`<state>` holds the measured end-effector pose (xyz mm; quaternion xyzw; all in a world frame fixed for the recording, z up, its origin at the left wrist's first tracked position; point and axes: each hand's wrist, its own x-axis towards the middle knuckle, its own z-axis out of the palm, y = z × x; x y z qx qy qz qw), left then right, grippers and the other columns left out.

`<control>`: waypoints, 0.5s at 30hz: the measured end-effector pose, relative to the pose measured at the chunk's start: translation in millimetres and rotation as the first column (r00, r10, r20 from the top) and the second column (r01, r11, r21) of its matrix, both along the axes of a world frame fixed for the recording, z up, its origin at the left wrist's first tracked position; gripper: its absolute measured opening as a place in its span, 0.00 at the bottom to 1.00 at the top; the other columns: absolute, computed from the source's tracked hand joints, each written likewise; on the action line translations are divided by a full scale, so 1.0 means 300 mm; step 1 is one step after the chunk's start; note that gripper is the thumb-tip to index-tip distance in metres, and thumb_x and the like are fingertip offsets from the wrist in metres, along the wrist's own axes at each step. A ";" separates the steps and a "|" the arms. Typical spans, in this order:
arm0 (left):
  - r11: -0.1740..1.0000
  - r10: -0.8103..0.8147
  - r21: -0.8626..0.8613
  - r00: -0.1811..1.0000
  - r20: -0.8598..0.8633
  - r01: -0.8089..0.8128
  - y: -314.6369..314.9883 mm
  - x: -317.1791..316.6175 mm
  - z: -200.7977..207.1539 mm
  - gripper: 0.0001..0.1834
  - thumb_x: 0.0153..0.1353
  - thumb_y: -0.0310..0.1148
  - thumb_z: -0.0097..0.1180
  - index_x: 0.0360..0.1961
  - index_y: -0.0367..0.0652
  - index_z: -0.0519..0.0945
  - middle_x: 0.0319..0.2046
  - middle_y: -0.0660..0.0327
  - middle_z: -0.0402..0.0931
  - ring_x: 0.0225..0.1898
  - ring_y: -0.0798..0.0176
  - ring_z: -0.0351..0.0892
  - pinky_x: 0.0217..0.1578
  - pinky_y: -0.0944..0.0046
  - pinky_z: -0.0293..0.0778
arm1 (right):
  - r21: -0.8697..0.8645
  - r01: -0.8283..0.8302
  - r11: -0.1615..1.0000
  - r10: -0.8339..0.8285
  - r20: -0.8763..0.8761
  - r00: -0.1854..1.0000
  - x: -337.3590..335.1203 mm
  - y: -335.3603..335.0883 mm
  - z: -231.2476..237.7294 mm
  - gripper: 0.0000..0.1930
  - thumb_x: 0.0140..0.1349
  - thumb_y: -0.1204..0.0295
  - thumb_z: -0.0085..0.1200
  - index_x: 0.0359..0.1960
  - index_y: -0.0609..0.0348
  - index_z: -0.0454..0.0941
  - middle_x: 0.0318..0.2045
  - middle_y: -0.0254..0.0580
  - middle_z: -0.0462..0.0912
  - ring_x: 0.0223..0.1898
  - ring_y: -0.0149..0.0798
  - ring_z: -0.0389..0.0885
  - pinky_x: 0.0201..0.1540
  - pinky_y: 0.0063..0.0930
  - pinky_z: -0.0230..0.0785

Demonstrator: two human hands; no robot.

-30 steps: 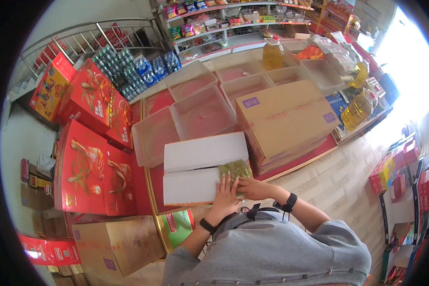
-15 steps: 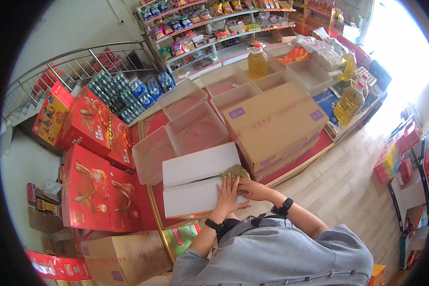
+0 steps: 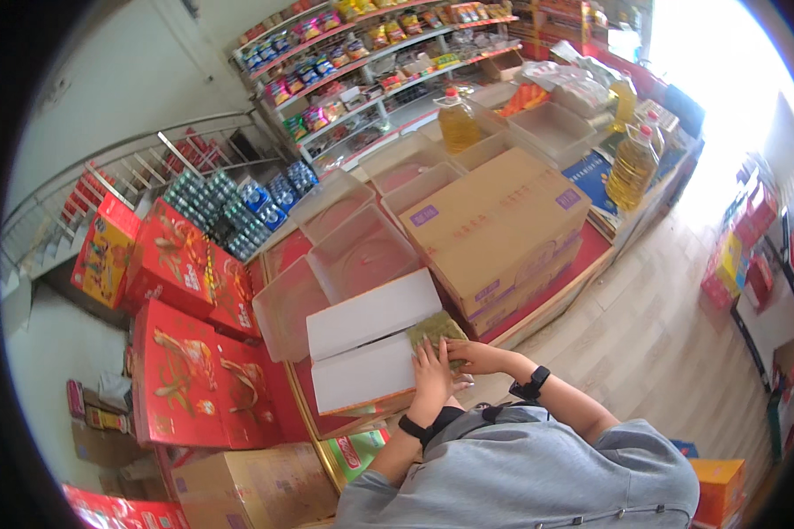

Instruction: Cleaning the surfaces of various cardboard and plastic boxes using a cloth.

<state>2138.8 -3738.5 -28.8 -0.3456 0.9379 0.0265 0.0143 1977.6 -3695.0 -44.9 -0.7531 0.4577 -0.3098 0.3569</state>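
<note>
A green cloth (image 3: 434, 328) lies folded into a flattish square on the right end of a white-topped cardboard box (image 3: 362, 379), whose two top flaps meet at a narrow slit. My left hand (image 3: 432, 375) rests on the near part of the cloth, its fingers stretched out and pointing away from me. Just right of it, my right hand (image 3: 481, 357) grips the cloth's right edge, with its fingertips close against the left fingers. Both wrists wear black bands.
Clear plastic bins (image 3: 362, 251) stand behind the white box on a red counter. A large brown carton (image 3: 494, 234) sits to its right. Red gift boxes (image 3: 181, 379) are stacked on the left, and bottles of yellow oil (image 3: 633, 167) stand at the far right.
The cloth was bunched up under both hands and now lies flatter and squarer. My right hand has drawn back to its right edge. The whole view has tilted slightly.
</note>
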 end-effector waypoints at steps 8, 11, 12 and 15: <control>0.963 0.075 -0.268 0.975 0.209 -0.017 0.059 -0.033 -0.077 0.49 0.45 0.50 0.62 0.63 0.38 0.52 0.60 0.43 0.55 0.61 0.44 0.56 0.58 0.50 0.57 | -0.112 0.127 0.985 -0.119 0.079 0.990 0.038 0.101 -0.006 0.27 0.47 0.79 0.55 0.53 0.67 0.66 0.58 0.50 0.65 0.64 0.48 0.54 0.64 0.36 0.50; 0.950 0.071 -0.312 0.979 0.193 -0.008 0.067 -0.042 -0.096 0.44 0.48 0.46 0.60 0.61 0.38 0.54 0.59 0.44 0.57 0.60 0.45 0.58 0.57 0.51 0.58 | -0.066 0.209 0.976 -0.205 0.062 0.977 0.041 0.127 0.006 0.26 0.47 0.79 0.54 0.53 0.66 0.67 0.57 0.49 0.66 0.64 0.47 0.55 0.63 0.34 0.52; 0.948 0.068 -0.317 0.978 0.197 -0.002 0.074 -0.049 -0.093 0.42 0.49 0.45 0.59 0.61 0.38 0.56 0.59 0.44 0.58 0.59 0.45 0.58 0.57 0.52 0.58 | -0.130 0.254 0.958 -0.243 0.092 0.966 0.037 0.132 0.004 0.24 0.48 0.81 0.51 0.51 0.64 0.70 0.53 0.49 0.70 0.59 0.48 0.63 0.59 0.34 0.58; 0.941 0.003 -0.339 0.999 0.050 0.014 0.092 -0.055 -0.088 0.33 0.54 0.42 0.53 0.58 0.38 0.60 0.58 0.46 0.60 0.57 0.45 0.61 0.54 0.52 0.62 | 0.037 0.335 0.942 -0.337 0.131 0.932 0.017 0.159 0.031 0.21 0.47 0.82 0.48 0.47 0.60 0.73 0.45 0.52 0.76 0.49 0.51 0.73 0.50 0.37 0.66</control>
